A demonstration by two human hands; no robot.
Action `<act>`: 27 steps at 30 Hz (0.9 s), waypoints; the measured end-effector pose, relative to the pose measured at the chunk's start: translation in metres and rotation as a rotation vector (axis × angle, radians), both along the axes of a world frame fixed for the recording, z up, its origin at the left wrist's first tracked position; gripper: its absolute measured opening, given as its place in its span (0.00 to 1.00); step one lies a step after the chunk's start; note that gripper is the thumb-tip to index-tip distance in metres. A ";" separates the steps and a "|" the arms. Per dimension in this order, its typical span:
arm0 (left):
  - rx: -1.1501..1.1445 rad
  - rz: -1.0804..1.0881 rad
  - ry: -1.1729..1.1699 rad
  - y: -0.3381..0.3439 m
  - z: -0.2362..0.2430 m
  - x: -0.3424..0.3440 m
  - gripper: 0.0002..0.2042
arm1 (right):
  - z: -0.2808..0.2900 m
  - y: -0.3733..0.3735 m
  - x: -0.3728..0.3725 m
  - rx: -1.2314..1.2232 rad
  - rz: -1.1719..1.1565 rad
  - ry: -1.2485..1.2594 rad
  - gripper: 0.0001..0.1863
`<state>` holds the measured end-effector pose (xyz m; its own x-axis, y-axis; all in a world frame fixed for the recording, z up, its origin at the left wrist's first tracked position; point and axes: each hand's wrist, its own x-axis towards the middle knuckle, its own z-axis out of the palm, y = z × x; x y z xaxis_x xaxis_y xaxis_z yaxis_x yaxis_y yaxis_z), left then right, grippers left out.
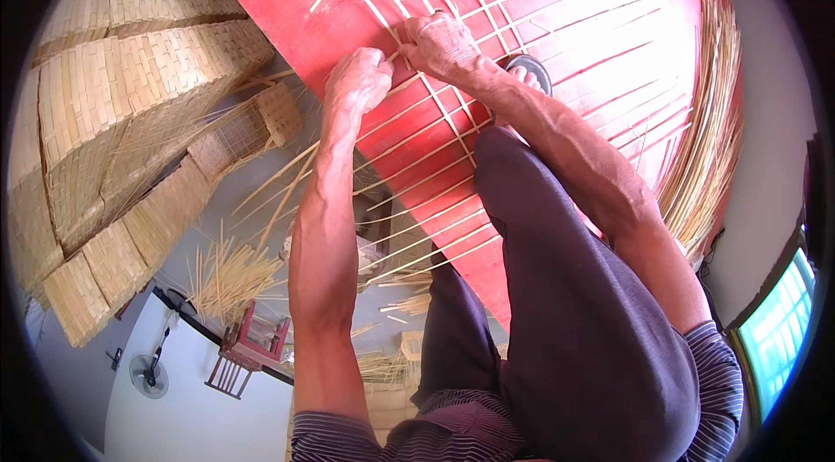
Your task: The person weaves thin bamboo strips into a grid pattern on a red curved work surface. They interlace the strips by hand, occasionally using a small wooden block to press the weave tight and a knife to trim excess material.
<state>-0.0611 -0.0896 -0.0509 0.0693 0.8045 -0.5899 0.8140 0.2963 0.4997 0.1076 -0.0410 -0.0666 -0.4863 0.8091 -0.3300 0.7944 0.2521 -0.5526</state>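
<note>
Pale bamboo strips (446, 115) cross one another in an open lattice on a red board (296, 23). My left hand (358, 79) is closed in a pinch at the lattice's left side, on the end of a bamboo strip. Just right of it and slightly farther away, my right hand (442, 46) bends over the crossing strips, its curled fingers gripping a strip; the fingertips are partly hidden. My sandalled foot (528, 75) presses on the board beside the weave, below my right forearm. Several long strips stick out past the board's lower left edge.
Stacked woven bamboo baskets (130, 105) fill the left side. A thick bundle of long strips (709, 114) lies along the board's right edge. Loose offcuts (228, 279) pile on the floor near a small reddish wooden chair (248, 344). A fan (150, 375) stands at lower left.
</note>
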 end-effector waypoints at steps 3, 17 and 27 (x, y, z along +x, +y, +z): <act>0.019 -0.046 0.069 0.007 0.002 0.010 0.14 | 0.000 0.001 0.001 -0.026 -0.020 0.005 0.14; 0.607 0.047 0.173 -0.069 0.034 -0.009 0.10 | -0.006 -0.011 0.027 -0.106 0.051 0.165 0.20; 0.448 0.134 0.285 -0.120 -0.002 -0.029 0.20 | -0.010 -0.022 0.019 0.006 0.086 0.165 0.23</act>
